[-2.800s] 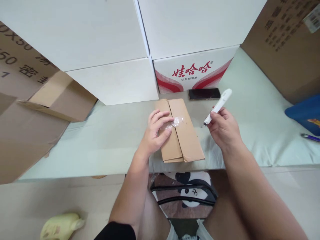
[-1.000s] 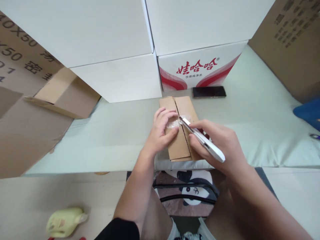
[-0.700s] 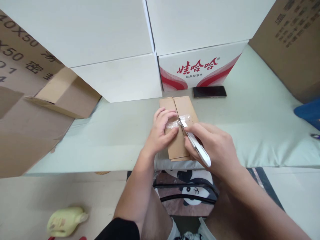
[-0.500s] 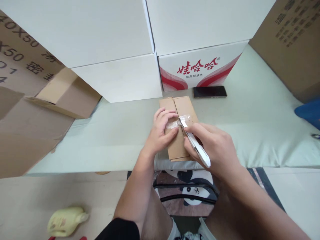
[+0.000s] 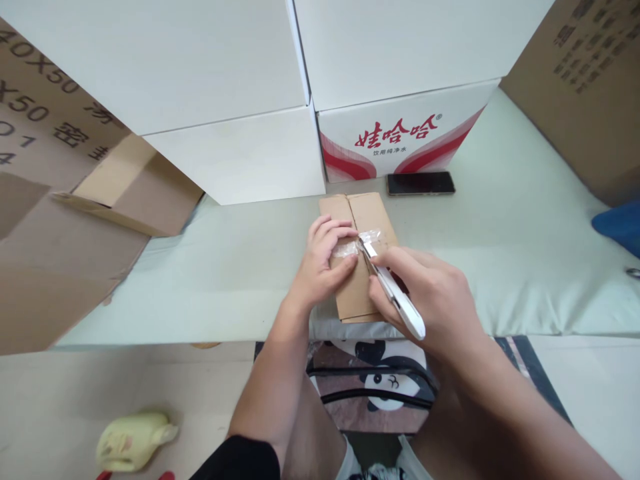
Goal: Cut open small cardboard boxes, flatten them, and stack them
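A small brown cardboard box lies on the cloth-covered surface, its two top flaps meeting along a seam. A strip of clear tape crosses that seam. My left hand rests on the box's left flap, fingers stretched out and thumb apart, pressing on either side of the tape. In my right hand is a white utility knife, gripped between thumb and fingers. Its tip meets the tape at the seam, close to my left fingertips. The fingers under the knife are partly hidden.
Behind the box stand stacked white cartons and a black phone. Large brown cartons flank the left, another carton the right, near a blue object. A yellow bottle lies on the floor below the front edge.
The knife and my right hand have shifted very slightly right and downward. My left hand and the box stay practically in place.
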`<act>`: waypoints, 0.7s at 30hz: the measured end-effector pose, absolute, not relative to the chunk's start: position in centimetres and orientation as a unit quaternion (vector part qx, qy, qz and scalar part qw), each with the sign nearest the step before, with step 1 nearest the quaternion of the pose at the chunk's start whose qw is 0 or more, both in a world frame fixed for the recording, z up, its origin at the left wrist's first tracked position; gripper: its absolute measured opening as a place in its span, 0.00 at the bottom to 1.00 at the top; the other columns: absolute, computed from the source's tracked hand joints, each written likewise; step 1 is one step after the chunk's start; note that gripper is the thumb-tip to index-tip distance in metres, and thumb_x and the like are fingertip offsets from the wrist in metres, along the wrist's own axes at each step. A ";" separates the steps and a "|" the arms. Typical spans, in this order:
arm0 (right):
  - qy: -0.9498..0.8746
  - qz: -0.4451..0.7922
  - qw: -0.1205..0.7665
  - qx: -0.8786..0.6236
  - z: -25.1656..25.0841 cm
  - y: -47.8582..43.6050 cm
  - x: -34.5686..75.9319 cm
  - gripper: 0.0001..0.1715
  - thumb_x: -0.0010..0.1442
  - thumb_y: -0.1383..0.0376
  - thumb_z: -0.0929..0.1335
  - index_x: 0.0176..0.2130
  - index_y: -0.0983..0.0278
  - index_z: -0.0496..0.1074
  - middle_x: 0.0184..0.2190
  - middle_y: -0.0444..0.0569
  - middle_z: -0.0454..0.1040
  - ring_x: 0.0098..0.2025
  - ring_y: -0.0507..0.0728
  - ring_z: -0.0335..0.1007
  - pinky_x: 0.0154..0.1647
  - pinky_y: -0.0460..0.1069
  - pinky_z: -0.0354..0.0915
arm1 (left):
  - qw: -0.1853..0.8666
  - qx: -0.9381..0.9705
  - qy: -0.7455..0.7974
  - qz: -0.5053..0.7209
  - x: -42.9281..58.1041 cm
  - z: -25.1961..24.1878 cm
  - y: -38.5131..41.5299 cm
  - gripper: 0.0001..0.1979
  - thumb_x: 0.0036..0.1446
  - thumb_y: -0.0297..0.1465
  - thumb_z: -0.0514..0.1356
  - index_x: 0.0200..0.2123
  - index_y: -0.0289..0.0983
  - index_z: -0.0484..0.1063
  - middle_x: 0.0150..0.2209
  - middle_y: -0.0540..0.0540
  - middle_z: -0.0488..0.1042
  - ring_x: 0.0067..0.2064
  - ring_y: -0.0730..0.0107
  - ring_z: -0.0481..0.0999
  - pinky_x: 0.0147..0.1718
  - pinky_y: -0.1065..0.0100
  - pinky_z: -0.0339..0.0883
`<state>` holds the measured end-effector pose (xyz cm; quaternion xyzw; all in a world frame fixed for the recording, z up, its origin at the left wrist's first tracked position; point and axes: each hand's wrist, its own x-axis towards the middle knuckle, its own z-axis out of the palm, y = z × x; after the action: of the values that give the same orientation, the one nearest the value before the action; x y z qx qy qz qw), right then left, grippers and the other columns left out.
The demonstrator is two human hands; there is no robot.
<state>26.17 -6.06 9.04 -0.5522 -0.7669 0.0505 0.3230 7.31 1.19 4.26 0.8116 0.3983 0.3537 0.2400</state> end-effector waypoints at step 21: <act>-0.725 0.163 0.365 -0.561 11.1 -6.7 27.6 0.02 0.56 0.67 0.66 0.32 0.59 0.69 0.20 0.39 0.71 0.20 0.49 0.63 0.23 0.45 0.58 | 0.232 0.806 0.429 0.334 7.4 4.5 1.1 0.19 0.65 0.45 0.56 0.51 0.41 0.73 0.59 0.40 0.74 0.68 0.52 0.63 0.72 0.42 0.50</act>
<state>27.57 -6.70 11.08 -0.5609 -0.7249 0.1627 0.3652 7.37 1.15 4.48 0.8064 0.4295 0.3338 0.2320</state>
